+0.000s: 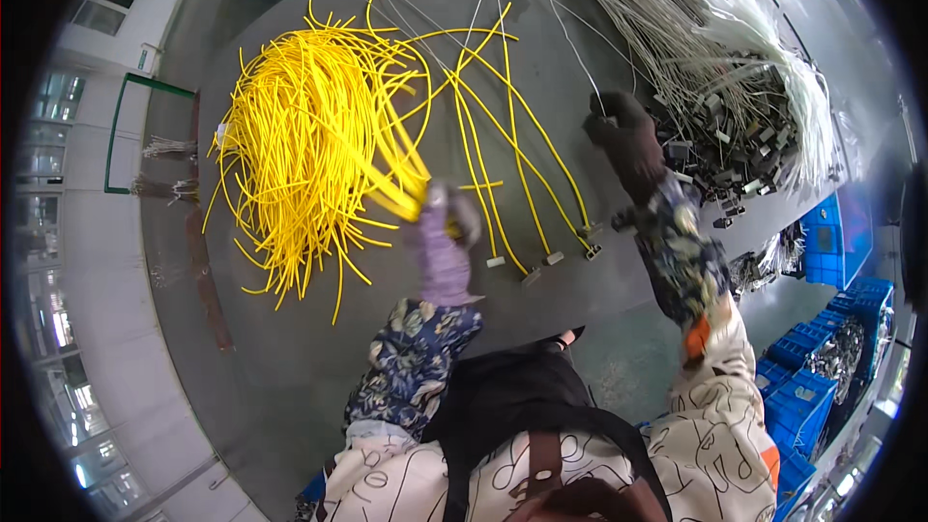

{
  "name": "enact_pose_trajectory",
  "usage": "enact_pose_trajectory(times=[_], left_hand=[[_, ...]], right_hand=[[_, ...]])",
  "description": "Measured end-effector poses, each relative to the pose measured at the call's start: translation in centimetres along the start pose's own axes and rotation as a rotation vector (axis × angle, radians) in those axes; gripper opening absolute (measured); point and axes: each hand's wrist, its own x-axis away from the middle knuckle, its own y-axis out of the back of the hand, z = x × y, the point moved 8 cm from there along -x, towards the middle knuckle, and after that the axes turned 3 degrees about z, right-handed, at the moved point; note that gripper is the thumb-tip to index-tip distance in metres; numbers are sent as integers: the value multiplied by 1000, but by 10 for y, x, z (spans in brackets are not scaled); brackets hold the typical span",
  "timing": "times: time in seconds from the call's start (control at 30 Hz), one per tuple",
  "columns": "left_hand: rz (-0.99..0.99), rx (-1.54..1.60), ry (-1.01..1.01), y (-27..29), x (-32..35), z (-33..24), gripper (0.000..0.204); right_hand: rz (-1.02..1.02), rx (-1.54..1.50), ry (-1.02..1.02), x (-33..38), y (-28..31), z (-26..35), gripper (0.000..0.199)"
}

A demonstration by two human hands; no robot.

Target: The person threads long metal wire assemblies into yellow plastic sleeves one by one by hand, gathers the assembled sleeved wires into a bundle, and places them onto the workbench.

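My left hand [447, 237], in a pale purple glove, is closed on the ends of yellow tubes at the right edge of a big tangled pile of yellow tubes [314, 140]. My right hand [623, 140], in a dark glove, pinches a thin grey wire [570, 48] from the grey wire bundle [638, 0] at the back right. Between the hands lie several yellow-sleeved wires [512, 150] with small connectors [553, 257] at their near ends.
The grey worktable [319, 358] carries a heap of dark connectors with white sleeves [764, 126] at the right. Blue bins [822, 358] with parts stand on the floor to the right. A green frame [126, 135] is at the far left.
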Motion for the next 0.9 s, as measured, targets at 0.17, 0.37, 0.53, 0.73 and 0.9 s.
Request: enact_pose_trajectory(times=[0.17,0.37,0.53,0.73,0.9], left_hand=[[168,288,460,-88,25,73,25],[568,997,841,-150,83,167,17],[192,349,570,-129,90,197,16],[354,100,106,-163,31,99,24],[329,45,-34,-190,22,15,28]], right_hand=[[227,-19,134,137,-8,26,33],[160,-155,-65,288,11,29,23],[136,-649,-997,452,22,-87,33],[175,-108,-985,667,62,-250,41],[160,-137,-1026,674,57,-263,43]])
